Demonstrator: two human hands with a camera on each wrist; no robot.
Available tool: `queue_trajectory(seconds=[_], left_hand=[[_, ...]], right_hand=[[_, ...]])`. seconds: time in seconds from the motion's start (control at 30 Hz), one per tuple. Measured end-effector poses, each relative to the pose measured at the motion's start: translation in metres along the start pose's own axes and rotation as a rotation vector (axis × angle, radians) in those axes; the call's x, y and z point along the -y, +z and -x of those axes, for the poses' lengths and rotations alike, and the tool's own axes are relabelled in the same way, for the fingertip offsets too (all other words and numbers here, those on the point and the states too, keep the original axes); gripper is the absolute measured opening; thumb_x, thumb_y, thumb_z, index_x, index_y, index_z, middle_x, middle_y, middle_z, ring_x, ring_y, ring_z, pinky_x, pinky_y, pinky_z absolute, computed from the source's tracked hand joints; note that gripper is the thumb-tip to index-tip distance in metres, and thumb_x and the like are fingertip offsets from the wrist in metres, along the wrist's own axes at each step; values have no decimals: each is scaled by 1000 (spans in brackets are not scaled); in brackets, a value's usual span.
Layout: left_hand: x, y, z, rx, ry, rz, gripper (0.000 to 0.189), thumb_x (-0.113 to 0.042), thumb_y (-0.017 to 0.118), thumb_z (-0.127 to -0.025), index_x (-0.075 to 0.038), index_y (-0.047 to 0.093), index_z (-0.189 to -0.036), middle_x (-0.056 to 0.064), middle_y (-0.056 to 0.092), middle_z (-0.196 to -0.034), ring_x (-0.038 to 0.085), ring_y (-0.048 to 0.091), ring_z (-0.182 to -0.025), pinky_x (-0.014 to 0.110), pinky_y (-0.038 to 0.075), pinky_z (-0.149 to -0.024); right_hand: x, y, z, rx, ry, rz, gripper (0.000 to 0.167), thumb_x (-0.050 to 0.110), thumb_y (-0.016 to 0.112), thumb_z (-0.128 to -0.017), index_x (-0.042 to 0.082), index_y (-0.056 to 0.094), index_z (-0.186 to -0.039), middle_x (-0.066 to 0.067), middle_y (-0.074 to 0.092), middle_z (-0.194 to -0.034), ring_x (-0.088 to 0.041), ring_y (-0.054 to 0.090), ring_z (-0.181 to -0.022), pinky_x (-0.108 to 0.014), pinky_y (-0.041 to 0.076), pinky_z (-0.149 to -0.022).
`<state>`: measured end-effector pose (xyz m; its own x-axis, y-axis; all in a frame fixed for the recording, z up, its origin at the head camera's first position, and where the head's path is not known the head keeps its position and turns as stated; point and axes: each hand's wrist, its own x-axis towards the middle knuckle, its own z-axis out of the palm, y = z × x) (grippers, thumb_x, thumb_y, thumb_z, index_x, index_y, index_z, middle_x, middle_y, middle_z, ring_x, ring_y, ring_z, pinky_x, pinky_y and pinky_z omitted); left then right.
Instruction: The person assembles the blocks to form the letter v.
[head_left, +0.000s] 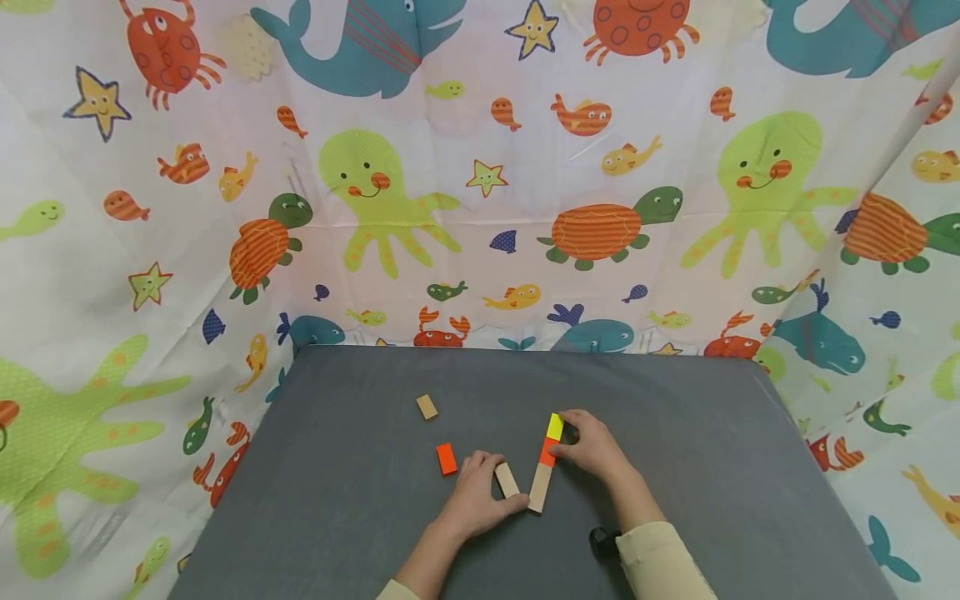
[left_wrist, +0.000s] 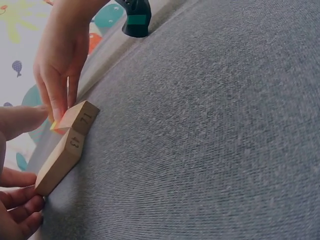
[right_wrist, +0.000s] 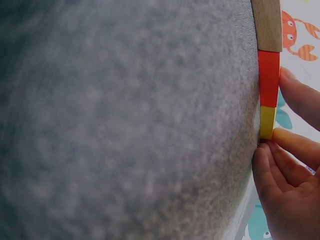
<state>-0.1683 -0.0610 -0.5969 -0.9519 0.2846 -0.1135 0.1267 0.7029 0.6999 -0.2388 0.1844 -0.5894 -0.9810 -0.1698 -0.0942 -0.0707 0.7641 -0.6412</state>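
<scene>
A row of blocks leans rightward on the grey table: a plain wooden block [head_left: 539, 488], then an orange-red block [head_left: 548, 452], then a yellow block [head_left: 555, 427] at the far end. My right hand [head_left: 596, 452] is beside it, the thumb against the orange-red block and fingertips at the yellow end. Another wooden block [head_left: 507, 481] slants left of the row. In the left wrist view its near end [left_wrist: 75, 141] meets the row's wooden block [left_wrist: 84, 118]. My left hand [head_left: 476, 498] touches this block's far end with its fingertips. The left thumb [left_wrist: 25, 121] appears apart from it.
A loose orange-red block [head_left: 447, 459] lies left of my left hand. Farther back lies a small wooden block [head_left: 427, 407]. A black device [head_left: 602, 542] is at my right wrist. A curtain [head_left: 480, 167] printed with sea animals surrounds the grey table [head_left: 337, 500].
</scene>
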Motion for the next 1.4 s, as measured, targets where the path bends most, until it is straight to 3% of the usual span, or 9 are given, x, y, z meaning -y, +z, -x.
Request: queue_trajectory(seconds=[0.2,0.37,0.5,0.6,0.7,0.93,1.13,1.4], left_hand=[[1,-5,1,-82,48,38,65,-50,74,-88,-7,61,-134,7,57,-123,22,52,-110,46,49,-95],[5,-16,1,-254,74,11,45,-33,75,-90,-5,67,-125,6,63,-111,21,59,-99,43,51,-88],[10,-30,-1,-382,36,-20,31,-11,75,-88,-6,70,-119,6,64,-108,23,61,-99,46,51,-88],[14,-41,-2,-417,-16,-34,36,-2,74,-84,-7,71,-119,7,62,-112,26,57,-106,47,50,-92],[19,-48,-2,-417,-52,-46,44,3,74,-79,-7,70,-122,10,60,-117,31,54,-111,48,49,-94],[34,-56,0,-320,-123,-73,63,12,68,-71,-5,64,-131,15,56,-130,35,51,-119,48,49,-96],[44,-59,-2,-240,-133,-96,64,13,68,-74,-3,61,-135,16,55,-138,37,51,-124,52,47,-101],[49,-59,-3,-194,-130,-103,60,6,76,-77,-3,61,-134,15,59,-135,36,53,-123,51,47,-102]], right_hand=[[0,1,0,2,14,6,70,25,84,-83,1,55,-142,-22,52,-145,-39,62,-118,-54,50,-100],[0,1,0,9,20,6,71,25,84,-84,0,54,-143,-22,51,-145,-40,61,-118,-55,49,-100],[0,0,0,13,22,4,71,25,83,-84,1,53,-143,-22,51,-146,-40,60,-120,-55,48,-102],[0,0,-1,12,13,12,70,26,83,-84,2,54,-143,-22,50,-146,-40,59,-121,-56,47,-102],[-1,0,-1,15,12,12,70,27,83,-84,3,54,-144,-22,50,-147,-40,59,-122,-56,47,-102],[-2,1,0,9,26,6,71,27,84,-84,3,54,-144,-21,50,-147,-40,57,-125,-56,46,-104],[-1,2,0,9,35,15,72,27,84,-83,3,54,-144,-20,50,-147,-39,57,-126,-56,45,-105],[-1,2,0,-4,16,15,70,26,84,-83,2,55,-142,-21,51,-146,-40,56,-125,-56,45,-104]])
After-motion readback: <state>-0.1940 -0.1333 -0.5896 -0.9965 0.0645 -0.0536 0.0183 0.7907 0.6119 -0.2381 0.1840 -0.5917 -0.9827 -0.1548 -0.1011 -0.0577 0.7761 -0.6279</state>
